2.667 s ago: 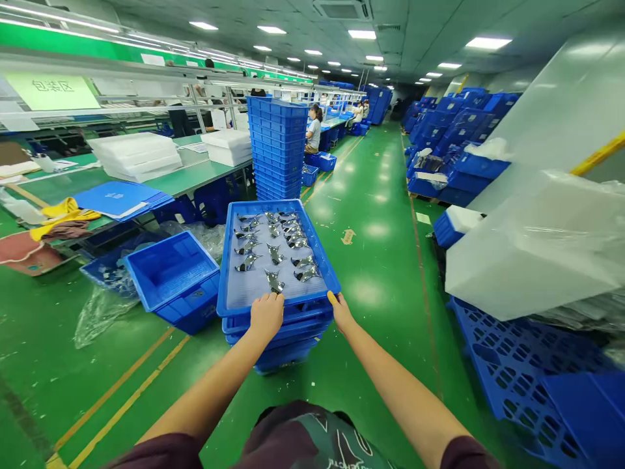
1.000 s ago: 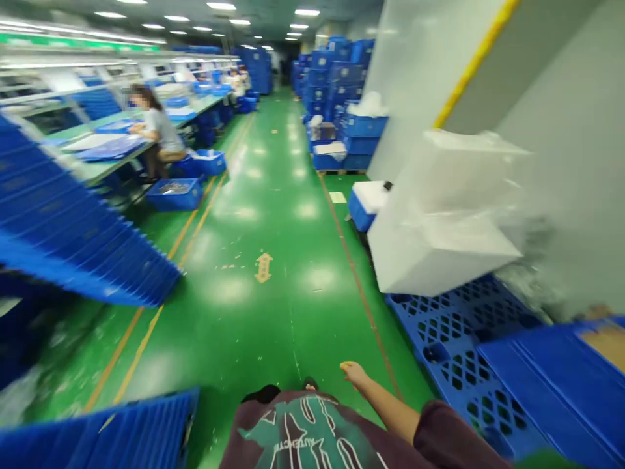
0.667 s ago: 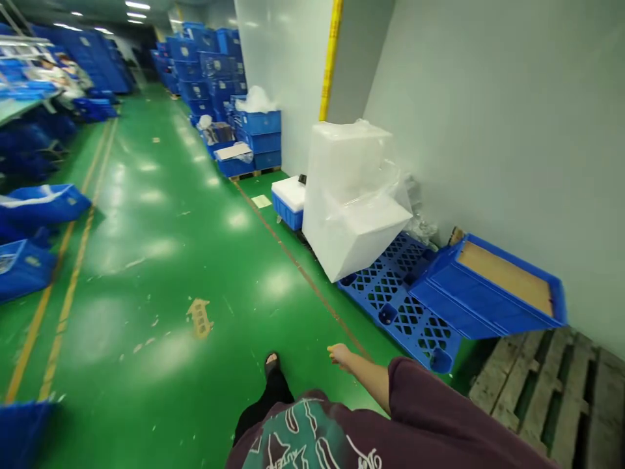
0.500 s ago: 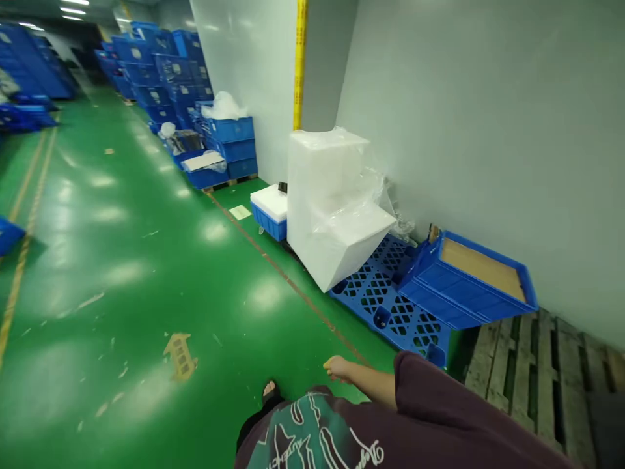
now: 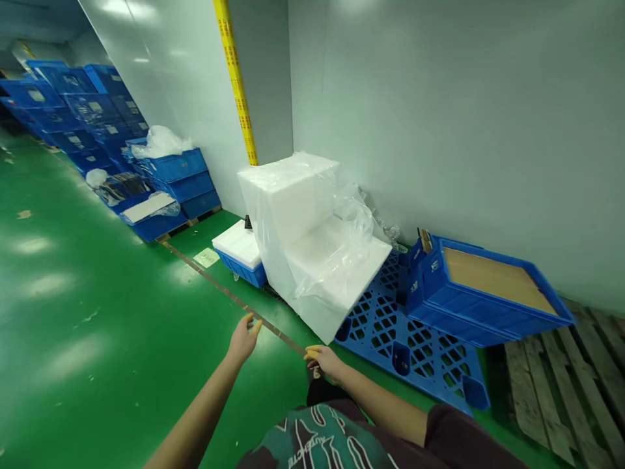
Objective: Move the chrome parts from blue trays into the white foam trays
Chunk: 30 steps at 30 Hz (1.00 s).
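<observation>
Both my arms reach forward over the green floor with nothing in them. My left hand [image 5: 243,339] is open, fingers loosely curled, with yellow finger cots on the tips. My right hand [image 5: 325,360] is open too, its yellow-tipped fingers pointing left. Nearest to both, a short way ahead, is a stack of white foam blocks [image 5: 307,234] under loose clear plastic, leaning on a blue plastic pallet [image 5: 415,339]. Neither hand touches it.
A blue crate lined with cardboard [image 5: 483,293] rests tilted on the pallet by the grey wall. A wooden pallet [image 5: 561,378] lies at the right. A low blue bin with white foam [image 5: 239,251] sits beside the stack. Stacked blue crates [image 5: 170,176] stand at the left, past a yellow-striped corner [image 5: 234,78].
I let go of the blue tray of metal parts and turned right toward the wall. My left hand has come back into view, and both hands are now raised toward the foam stack.
</observation>
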### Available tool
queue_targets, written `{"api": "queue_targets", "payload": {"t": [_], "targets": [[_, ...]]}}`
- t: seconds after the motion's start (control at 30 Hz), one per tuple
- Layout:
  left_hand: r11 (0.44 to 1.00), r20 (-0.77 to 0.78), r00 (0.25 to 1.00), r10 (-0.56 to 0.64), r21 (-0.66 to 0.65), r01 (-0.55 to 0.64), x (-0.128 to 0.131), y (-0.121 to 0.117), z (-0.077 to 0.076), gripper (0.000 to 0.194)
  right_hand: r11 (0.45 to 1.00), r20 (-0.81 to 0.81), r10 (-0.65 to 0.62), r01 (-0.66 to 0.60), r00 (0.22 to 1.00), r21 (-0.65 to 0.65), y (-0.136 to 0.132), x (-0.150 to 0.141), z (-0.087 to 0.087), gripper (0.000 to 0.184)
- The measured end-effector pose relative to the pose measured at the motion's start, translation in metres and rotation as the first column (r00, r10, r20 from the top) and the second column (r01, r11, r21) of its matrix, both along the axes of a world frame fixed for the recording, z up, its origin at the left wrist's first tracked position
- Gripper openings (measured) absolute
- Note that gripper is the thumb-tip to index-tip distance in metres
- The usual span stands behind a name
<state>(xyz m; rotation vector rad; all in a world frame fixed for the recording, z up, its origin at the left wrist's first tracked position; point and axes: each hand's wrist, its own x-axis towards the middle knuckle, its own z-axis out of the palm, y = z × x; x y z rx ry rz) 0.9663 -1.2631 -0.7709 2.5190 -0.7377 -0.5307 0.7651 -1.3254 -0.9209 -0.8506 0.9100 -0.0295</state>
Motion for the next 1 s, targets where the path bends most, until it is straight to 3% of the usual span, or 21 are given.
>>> {"api": "queue_targets", "payload": {"t": [0.17,0.27,0.37,0.43,0.5,0.57,0.63,0.67,0.73,0.8,0.83,0.93,1.0], "targets": [[0.984,0.218,0.969,-0.118,-0.109,0.144,0.054,-0.165,0.091,0.047,0.993,0.132,-0.082,0.092,0.988,-0.075,-0.091,0.041,0.039,0.030],[0.964,0.390,0.903,-0.178,-0.116,0.240,0.082,-0.241,0.140,0.056,0.968,0.251,-0.095,0.149,0.963,-0.203,-0.148,0.071,0.076,0.031],[0.935,0.529,0.800,-0.284,-0.031,0.353,0.102,-0.300,0.169,0.063,0.877,0.402,-0.106,0.276,0.909,-0.394,-0.202,0.106,0.117,0.029],[0.893,0.535,0.737,-0.413,0.082,0.442,0.108,-0.328,0.176,0.061,0.712,0.487,-0.134,0.425,0.863,-0.559,-0.235,0.126,0.142,0.025],[0.821,0.480,0.675,-0.560,0.211,0.531,0.109,-0.347,0.174,0.047,0.447,0.544,-0.168,0.556,0.822,-0.701,-0.262,0.139,0.163,0.023],[0.761,0.451,0.620,-0.642,0.279,0.586,0.109,-0.357,0.171,0.027,0.198,0.560,-0.188,0.590,0.807,-0.783,-0.281,0.147,0.177,0.022],[0.764,0.449,0.631,-0.633,0.227,0.605,0.107,-0.363,0.171,0.019,0.037,0.538,-0.188,0.553,0.822,-0.832,-0.289,0.152,0.187,0.021],[0.776,0.410,0.675,-0.613,0.155,0.611,0.107,-0.366,0.173,0.018,-0.025,0.519,-0.178,0.523,0.836,-0.852,-0.290,0.154,0.192,0.021],[0.794,0.192,0.782,-0.593,-0.017,0.607,0.104,-0.369,0.179,0.018,-0.127,0.470,-0.138,0.455,0.872,-0.882,-0.293,0.158,0.203,0.020],[0.791,-0.057,0.796,-0.602,-0.176,0.586,0.099,-0.371,0.185,0.017,-0.162,0.401,-0.088,0.384,0.912,-0.909,-0.300,0.161,0.217,0.021],[0.780,-0.132,0.776,-0.617,-0.234,0.580,0.095,-0.370,0.188,0.015,-0.141,0.360,-0.063,0.349,0.931,-0.926,-0.306,0.163,0.223,0.022],[0.730,-0.184,0.717,-0.673,-0.326,0.601,0.084,-0.364,0.191,0.009,0.007,0.222,-0.051,0.222,0.974,-0.975,-0.329,0.167,0.233,0.023],[0.690,-0.166,0.681,-0.713,-0.339,0.639,0.076,-0.358,0.191,0.009,0.090,0.155,-0.091,0.163,0.984,-0.982,-0.340,0.170,0.228,0.017]]}}
